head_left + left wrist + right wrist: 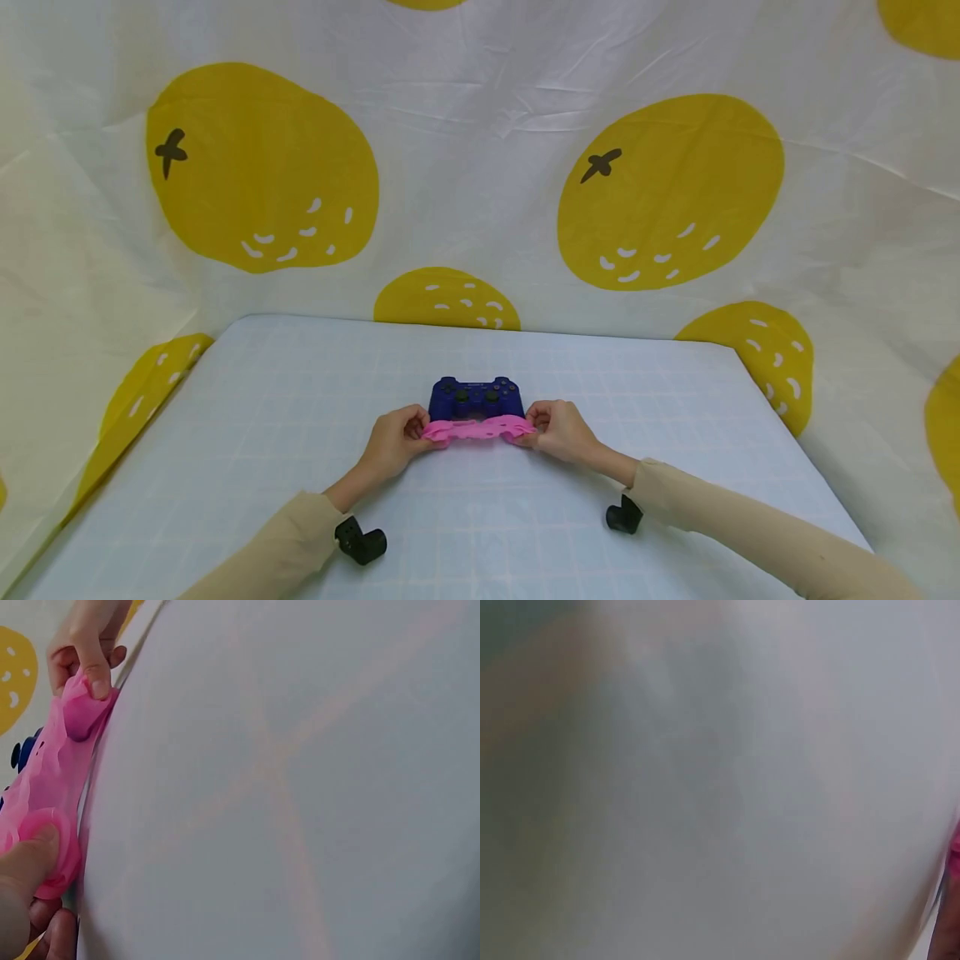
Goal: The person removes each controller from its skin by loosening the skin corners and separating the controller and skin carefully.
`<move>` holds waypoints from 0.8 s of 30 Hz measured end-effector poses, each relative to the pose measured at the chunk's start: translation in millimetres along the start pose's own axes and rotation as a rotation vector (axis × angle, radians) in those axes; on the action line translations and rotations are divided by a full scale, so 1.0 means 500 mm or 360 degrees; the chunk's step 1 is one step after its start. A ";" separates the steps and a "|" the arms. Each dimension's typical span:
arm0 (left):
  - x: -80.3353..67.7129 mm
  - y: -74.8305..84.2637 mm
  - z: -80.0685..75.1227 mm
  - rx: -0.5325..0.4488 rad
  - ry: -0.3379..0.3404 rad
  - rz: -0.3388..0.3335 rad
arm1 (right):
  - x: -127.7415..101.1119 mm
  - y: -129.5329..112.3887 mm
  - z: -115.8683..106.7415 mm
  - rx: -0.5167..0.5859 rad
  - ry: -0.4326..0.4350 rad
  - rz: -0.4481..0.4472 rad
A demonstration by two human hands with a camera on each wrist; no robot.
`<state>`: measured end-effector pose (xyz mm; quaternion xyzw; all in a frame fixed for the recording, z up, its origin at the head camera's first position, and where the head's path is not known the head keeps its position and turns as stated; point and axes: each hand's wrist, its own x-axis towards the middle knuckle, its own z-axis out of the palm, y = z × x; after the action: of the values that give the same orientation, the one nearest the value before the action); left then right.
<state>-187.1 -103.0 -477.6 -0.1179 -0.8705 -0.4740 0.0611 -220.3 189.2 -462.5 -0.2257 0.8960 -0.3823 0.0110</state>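
A blue game controller [476,398] lies on the table with its sticks and buttons facing up. Along its near side stretches a pink, soft controller cover [477,429] with holes in it. My left hand [393,437] pinches the cover's left end between thumb and fingers. At the other end, my right hand [564,431] pinches it the same way. In the left wrist view the pink cover [52,769] spans both hands, and part of the blue controller [27,750] shows behind it. Only a sliver of the cover [955,851] appears in the right wrist view.
A pale checked cloth [540,517] covers the table, whose far edge meets a white curtain [465,167] printed with yellow fruit. Black wrist cameras hang beneath the left cuff [362,542] and the right cuff [625,515].
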 end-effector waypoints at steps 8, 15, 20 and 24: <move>-0.004 0.006 0.003 0.0008 0.0052 -0.0040 | -0.001 -0.010 -0.009 -0.0034 -0.0038 0.0000; -0.005 -0.007 -0.003 -0.0019 -0.0001 0.0018 | -0.001 -0.006 -0.020 0.0004 -0.0116 -0.0011; -0.008 -0.007 -0.007 0.0055 0.0060 0.0045 | -0.007 -0.005 -0.018 -0.0003 -0.0057 -0.0063; -0.010 0.005 -0.002 0.0059 0.0074 0.0056 | -0.011 -0.010 -0.016 -0.0024 0.0006 -0.0085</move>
<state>-181.7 -103.2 -476.3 -0.1210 -0.8752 -0.4592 0.0918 -214.8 193.8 -454.1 -0.2489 0.8925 -0.3761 -0.0026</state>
